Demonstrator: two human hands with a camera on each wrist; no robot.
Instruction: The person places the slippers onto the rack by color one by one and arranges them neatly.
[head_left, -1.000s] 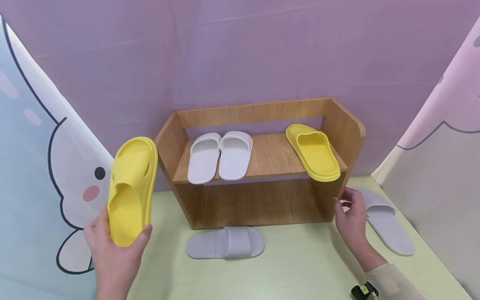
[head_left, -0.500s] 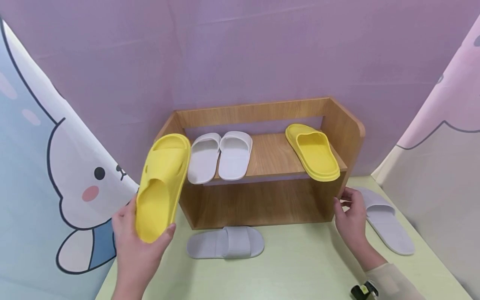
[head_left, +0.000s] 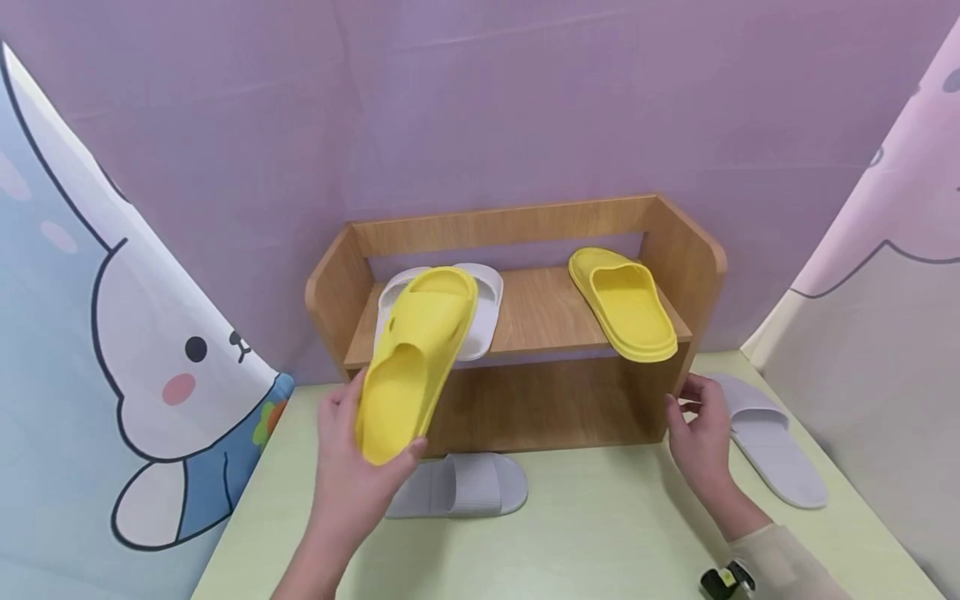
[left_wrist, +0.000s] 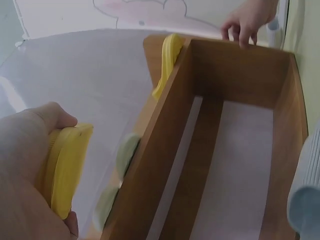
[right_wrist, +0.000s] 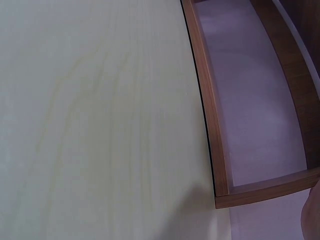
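Plainly, left hand (head_left: 363, 475): wrapped round the heel end of the raised yellow slipper (head_left: 416, 367), thumb on one side, fingers on the other.
Raised yellow slipper: in the air before the wooden rack (head_left: 510, 231), toe up and tilted; from the head it covers much of the white slippers (head_left: 486, 321), while the left wrist view shows a gap between them.
Right hand (head_left: 701, 433): pinching the front edge of the rack's right side panel; the left wrist view shows its fingertips over that edge, the right wrist view just a sliver of it.
Upper shelf: the white slippers at its left, a second yellow slipper (head_left: 624, 308) at its right.
Grey slippers: one (head_left: 480, 485) in front of the rack, another (head_left: 776, 454) beyond the right hand; the head view alone catches both.
Tabletop (head_left: 570, 533): pale, its wood grain clearest from the right wrist.
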